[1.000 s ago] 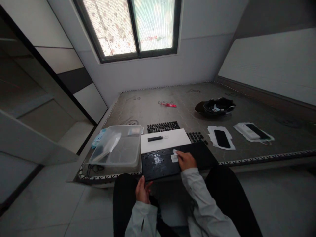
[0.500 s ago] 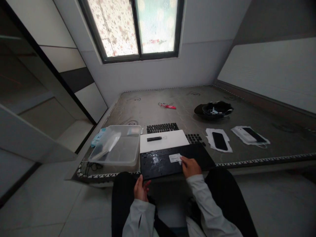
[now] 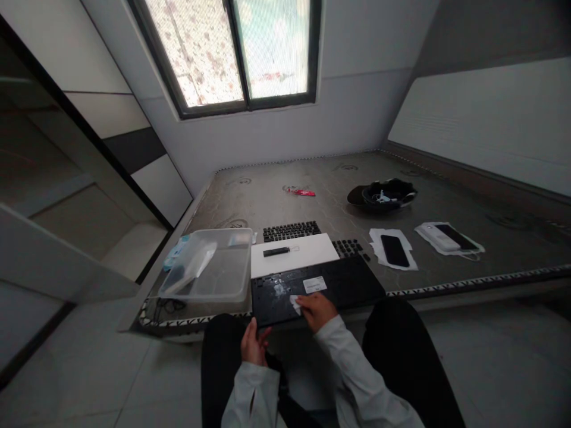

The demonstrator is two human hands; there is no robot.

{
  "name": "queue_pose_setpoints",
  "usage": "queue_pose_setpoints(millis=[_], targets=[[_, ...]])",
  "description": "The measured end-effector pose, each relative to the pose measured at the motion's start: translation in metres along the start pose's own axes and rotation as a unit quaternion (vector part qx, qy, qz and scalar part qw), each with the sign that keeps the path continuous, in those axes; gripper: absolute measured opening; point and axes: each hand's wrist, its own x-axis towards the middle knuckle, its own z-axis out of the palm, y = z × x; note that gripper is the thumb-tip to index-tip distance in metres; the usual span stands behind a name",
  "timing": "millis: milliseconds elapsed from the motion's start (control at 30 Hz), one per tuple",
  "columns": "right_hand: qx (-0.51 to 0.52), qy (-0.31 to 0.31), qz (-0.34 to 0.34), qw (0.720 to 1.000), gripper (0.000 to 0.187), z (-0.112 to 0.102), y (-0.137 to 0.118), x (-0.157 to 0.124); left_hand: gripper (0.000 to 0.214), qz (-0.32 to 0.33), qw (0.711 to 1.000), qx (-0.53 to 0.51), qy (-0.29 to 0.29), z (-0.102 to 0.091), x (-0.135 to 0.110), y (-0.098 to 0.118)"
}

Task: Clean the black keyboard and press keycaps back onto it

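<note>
A black keyboard (image 3: 343,282) lies upside down at the bed's near edge, its underside up with a white label (image 3: 314,285) and a shiny, wet-looking patch left of it. My right hand (image 3: 319,311) pinches a small white wipe (image 3: 295,304) against this underside, just below and left of the label. At the near left corner, my left hand (image 3: 254,345) grips the keyboard, thumb at the edge and fingers partly hidden below. Behind the keyboard is a white board or sheet (image 3: 307,252) carrying a black-handled wire keycap puller (image 3: 276,252). Loose black keycaps (image 3: 292,231) stand in rows beyond it.
A clear plastic box (image 3: 232,267) holding a white item stands left, with a blue packet (image 3: 176,252) beside it. To the right, phones (image 3: 395,251) lie on white cloths. Farther back are a black cap (image 3: 383,196) with things inside and a red item (image 3: 303,192).
My right hand has moved left and slightly nearer with the wipe, from the label's right end to below its left end. My left hand stays at the corner.
</note>
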Motion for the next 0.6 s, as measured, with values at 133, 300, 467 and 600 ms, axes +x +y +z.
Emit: queue_pose_setpoints(millis=[133, 300, 467, 600], targets=[[-0.048, 0.072, 0.125, 0.988, 0.031, -0.038, 0.068, -0.007, 0.034, 0.001, 1.000, -0.006, 0.003, 0.001, -0.002, 0.001], [-0.116, 0.163, 0.243, 0.949, 0.029, -0.077, 0.122, -0.036, 0.033, -0.001, 1.000, -0.010, 0.009, 0.003, -0.004, 0.003], [-0.128, 0.196, 0.351, 0.907, 0.032, -0.088, 0.135, -0.050, 0.034, -0.006, 1.000, -0.006, 0.008, 0.005, -0.007, 0.004], [-0.117, 0.223, 0.391, 0.885, 0.035, -0.087, 0.139, -0.050, 0.036, -0.014, 1.000, -0.011, 0.016, 0.007, -0.010, 0.007]])
